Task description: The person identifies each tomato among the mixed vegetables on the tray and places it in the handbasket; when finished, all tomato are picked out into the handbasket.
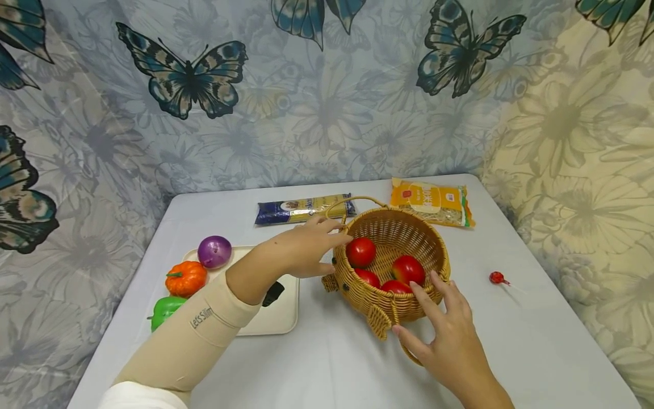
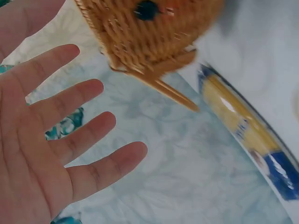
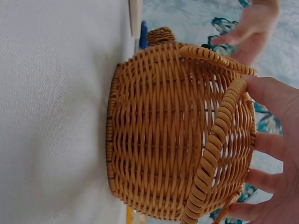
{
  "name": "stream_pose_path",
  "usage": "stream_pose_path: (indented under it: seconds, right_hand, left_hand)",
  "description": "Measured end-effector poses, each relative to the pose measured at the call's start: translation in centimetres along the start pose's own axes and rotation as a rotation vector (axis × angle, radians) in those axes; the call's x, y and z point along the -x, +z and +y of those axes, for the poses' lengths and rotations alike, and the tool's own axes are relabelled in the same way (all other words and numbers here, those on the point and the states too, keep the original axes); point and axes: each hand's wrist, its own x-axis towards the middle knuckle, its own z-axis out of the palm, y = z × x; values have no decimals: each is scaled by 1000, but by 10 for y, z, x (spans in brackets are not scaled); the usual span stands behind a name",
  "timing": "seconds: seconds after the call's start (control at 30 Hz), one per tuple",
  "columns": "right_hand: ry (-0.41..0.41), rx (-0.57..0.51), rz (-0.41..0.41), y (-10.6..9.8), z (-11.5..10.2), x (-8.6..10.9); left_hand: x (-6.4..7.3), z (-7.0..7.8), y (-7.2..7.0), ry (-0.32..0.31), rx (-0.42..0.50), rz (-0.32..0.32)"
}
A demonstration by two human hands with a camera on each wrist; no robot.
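A woven wicker basket [image 1: 385, 227] with fin-like flaps and dark eyes stands right of the table's middle. Several red apples [image 1: 409, 270] lie inside it. My left hand [image 1: 309, 247] hovers by its left rim, fingers spread and fairly straight; the left wrist view shows a bare palm. At the near right rim is my right hand [image 1: 449, 335], fingers reaching over the edge. In the right wrist view its thumb touches the rim beside the wicker handle [image 3: 212, 149], which hangs down the near side. The other handle [image 1: 360, 198] stands up behind.
A cream tray [image 1: 286, 321] sits left, partly behind my left forearm, with a dark item [image 1: 273, 293] on it. Near it are a purple onion [image 1: 214, 251], orange pumpkin [image 1: 186, 278] and green pepper [image 1: 166, 311]. Behind lie pasta [image 1: 301, 210] and a yellow bag [image 1: 431, 201]; right, a lollipop [image 1: 497, 278].
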Motion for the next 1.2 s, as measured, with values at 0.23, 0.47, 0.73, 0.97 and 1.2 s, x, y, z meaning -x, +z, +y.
stream_pose_path:
  seconds: [0.23,0.47,0.73,0.97,1.2]
  right_hand:
    - [8,3,-16,1,-2,-2]
    - [40,-1,-35,-2,-1,-4]
    - [45,-8,-37,-1,0,-4]
    - [57,-7,-56,-1,-2,-4]
    - [39,-32,-49,3,-4,-5]
  left_hand:
    - [26,-35,15,-93,-6,-14]
    - [45,-65,26,-164,2,-30]
    - [65,-87,44,-230,32,-62]
    - [82,-109,73,-285,58,-89]
    - [99,-120,94,-312,92,-79]
